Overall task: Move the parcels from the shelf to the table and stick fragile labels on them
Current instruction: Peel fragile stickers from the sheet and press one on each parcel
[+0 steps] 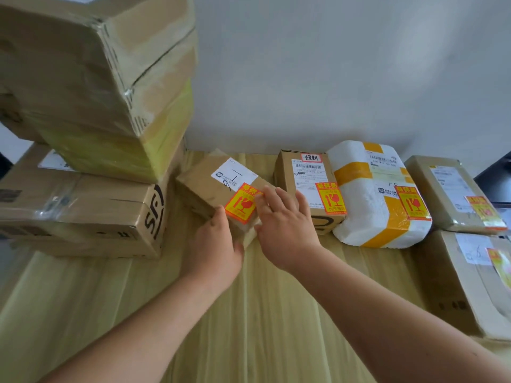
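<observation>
A small brown parcel (206, 186) lies at an angle on the pale wooden table (249, 313). It carries a white address label and an orange-yellow fragile label (241, 203) near its front corner. My left hand (214, 244) rests against the parcel's near edge, thumb touching just left of the fragile label. My right hand (282, 225) lies flat with fingers spread on the parcel's right end, fingertips at the label's right edge.
Large cartons (83, 211) are stacked at the left, the top one (96, 78) towering close to the camera. To the right stand a brown box (304, 175), a white foam parcel (373, 194) and two flat cartons (448, 189), all with fragile labels.
</observation>
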A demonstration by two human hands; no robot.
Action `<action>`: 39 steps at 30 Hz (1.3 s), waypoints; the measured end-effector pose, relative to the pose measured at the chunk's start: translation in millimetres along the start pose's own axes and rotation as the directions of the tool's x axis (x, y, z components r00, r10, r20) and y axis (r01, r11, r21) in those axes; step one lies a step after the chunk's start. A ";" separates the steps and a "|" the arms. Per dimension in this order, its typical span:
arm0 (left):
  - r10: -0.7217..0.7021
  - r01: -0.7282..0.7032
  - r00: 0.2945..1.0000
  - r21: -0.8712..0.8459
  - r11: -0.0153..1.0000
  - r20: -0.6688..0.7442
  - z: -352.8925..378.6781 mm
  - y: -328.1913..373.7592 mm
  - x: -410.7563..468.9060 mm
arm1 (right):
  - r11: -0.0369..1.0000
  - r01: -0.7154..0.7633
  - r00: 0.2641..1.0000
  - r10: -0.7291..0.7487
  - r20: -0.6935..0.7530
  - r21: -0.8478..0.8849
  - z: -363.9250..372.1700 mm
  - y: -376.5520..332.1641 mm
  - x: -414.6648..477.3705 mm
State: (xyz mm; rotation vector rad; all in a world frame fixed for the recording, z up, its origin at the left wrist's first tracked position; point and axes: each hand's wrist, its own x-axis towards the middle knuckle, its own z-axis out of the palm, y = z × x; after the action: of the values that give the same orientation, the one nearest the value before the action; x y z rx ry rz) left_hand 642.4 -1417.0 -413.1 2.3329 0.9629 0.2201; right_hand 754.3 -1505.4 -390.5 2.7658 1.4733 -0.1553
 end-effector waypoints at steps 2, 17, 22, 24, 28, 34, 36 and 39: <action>0.064 -0.060 0.997 0.072 0.996 -0.048 -2.1 -2.5 -2.7 | 0.999 -0.024 0.999 0.025 -0.041 0.048 -1.1 -8.3 -3.0; 0.095 -0.088 0.995 0.464 0.881 0.008 -27.5 -20.7 38.1 | 0.992 -0.044 0.998 0.038 -0.058 -0.114 -9.9 -4.0 22.7; 0.090 -0.100 0.995 0.413 0.905 0.045 -17.6 -11.1 52.0 | 0.993 -0.015 1.000 0.014 -0.011 -0.119 -5.2 -3.9 32.5; 0.077 -0.093 0.996 0.414 0.906 0.055 -17.1 -7.0 58.7 | 0.987 -0.032 0.998 0.039 0.040 -0.154 -3.2 -0.8 36.8; 0.060 -0.093 0.994 0.443 0.892 0.087 -17.0 -2.1 73.0 | 0.977 -0.055 0.994 0.074 0.086 -0.208 -4.9 5.2 50.6; 0.047 -0.101 0.991 0.457 0.884 0.127 -22.6 2.2 81.1 | 0.991 -0.043 0.990 0.059 0.126 -0.129 -8.6 12.9 63.5; 0.069 -0.111 0.991 0.434 0.894 0.113 -26.5 2.7 76.6 | 0.998 -0.047 0.992 0.052 0.113 -0.050 -10.5 13.8 58.6; 0.125 -0.144 0.989 0.376 0.915 0.073 -34.1 5.9 63.8 | 0.998 -0.045 0.996 0.041 0.074 0.053 -18.3 11.0 43.1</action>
State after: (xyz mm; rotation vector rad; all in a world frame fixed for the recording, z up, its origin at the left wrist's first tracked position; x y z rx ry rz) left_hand 679.6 -1360.5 -386.6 2.7514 0.8839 0.0302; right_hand 788.8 -1474.9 -376.6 2.7990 1.4125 -0.2963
